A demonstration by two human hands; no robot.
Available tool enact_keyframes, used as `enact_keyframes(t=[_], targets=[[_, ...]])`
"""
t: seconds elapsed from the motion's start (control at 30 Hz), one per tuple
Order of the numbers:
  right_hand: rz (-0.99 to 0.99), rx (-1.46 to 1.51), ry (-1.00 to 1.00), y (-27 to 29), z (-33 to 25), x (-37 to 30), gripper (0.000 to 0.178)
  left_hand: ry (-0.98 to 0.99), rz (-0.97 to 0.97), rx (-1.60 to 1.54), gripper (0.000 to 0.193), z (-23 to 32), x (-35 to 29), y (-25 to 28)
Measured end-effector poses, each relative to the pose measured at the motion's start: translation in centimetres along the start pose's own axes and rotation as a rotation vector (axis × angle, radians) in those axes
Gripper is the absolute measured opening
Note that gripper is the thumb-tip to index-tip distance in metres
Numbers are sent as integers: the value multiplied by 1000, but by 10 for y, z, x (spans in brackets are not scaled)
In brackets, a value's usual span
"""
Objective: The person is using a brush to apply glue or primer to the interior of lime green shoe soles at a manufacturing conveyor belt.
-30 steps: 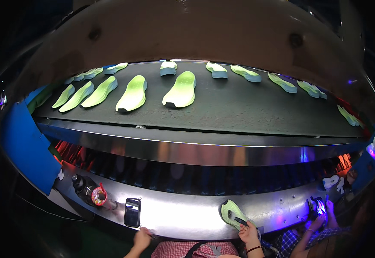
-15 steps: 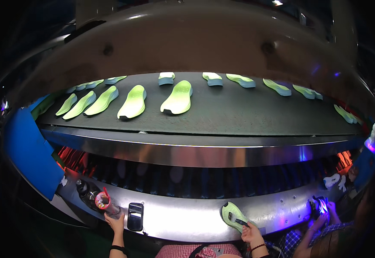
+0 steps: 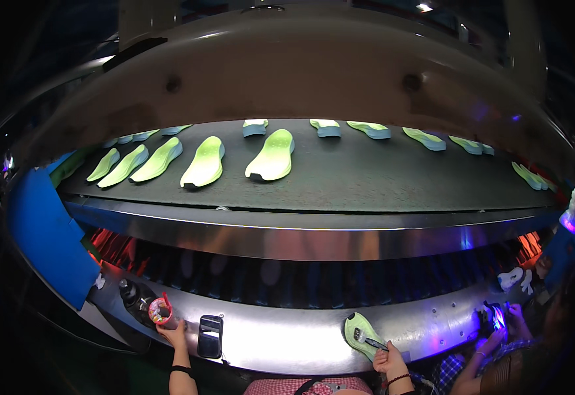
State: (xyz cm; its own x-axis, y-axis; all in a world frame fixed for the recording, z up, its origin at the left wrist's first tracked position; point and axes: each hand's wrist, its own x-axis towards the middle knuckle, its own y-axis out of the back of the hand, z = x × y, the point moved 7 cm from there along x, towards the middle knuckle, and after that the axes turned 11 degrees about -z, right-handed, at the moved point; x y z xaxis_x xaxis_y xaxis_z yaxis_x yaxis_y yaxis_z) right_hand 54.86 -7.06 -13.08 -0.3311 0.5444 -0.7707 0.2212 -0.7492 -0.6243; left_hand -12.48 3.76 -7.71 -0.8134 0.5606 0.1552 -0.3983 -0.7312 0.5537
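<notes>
On the left, my left hand [image 3: 173, 334] is closed round a clear cup [image 3: 167, 322] with a pink rim and a red straw-like stick. A dark bottle [image 3: 133, 296] stands just beside the cup. My right hand [image 3: 388, 359] pinches the handle of a brush [image 3: 374, 343], whose head lies over a pale green shoe sole [image 3: 353, 326]. That sole rests on the metal ledge [image 3: 281, 336], its near end partly behind my right hand. A black phone [image 3: 210, 336] lies on the ledge to the right of my left hand.
Ahead, a dark conveyor belt [image 3: 366, 181] carries several green and blue shoe soles [image 3: 271, 155] under a brown hood [image 3: 287, 72]. A metal rail [image 3: 287, 240] fronts it, with red-glowing slots below. At right, another person's hands [image 3: 495, 339] hold a purple-lit object. Blue panel [image 3: 44, 230] at left.
My left hand has shifted slightly up and left against the cup, whose body now slants less to the right. The whole view has dropped a little in the picture. My right hand keeps the brush over the sole.
</notes>
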Motion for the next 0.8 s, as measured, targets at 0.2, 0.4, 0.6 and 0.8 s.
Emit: enact_keyframes(t=[0.2,0.4,0.6,0.8], targets=[[-1,72,44,3,2,2,57,-111,-52,-173,95,2,15,-12],[2,18,86,-10,5,-7,53,-125,-37,-243,89,22,10,-10],[-30,-65,85,-14,5,-11,52,-250,-176,-241,80,67,-15,-1],[-108,-301,144,-48,22,-32,50,-328,-772,-445,54,198,-122,-17]])
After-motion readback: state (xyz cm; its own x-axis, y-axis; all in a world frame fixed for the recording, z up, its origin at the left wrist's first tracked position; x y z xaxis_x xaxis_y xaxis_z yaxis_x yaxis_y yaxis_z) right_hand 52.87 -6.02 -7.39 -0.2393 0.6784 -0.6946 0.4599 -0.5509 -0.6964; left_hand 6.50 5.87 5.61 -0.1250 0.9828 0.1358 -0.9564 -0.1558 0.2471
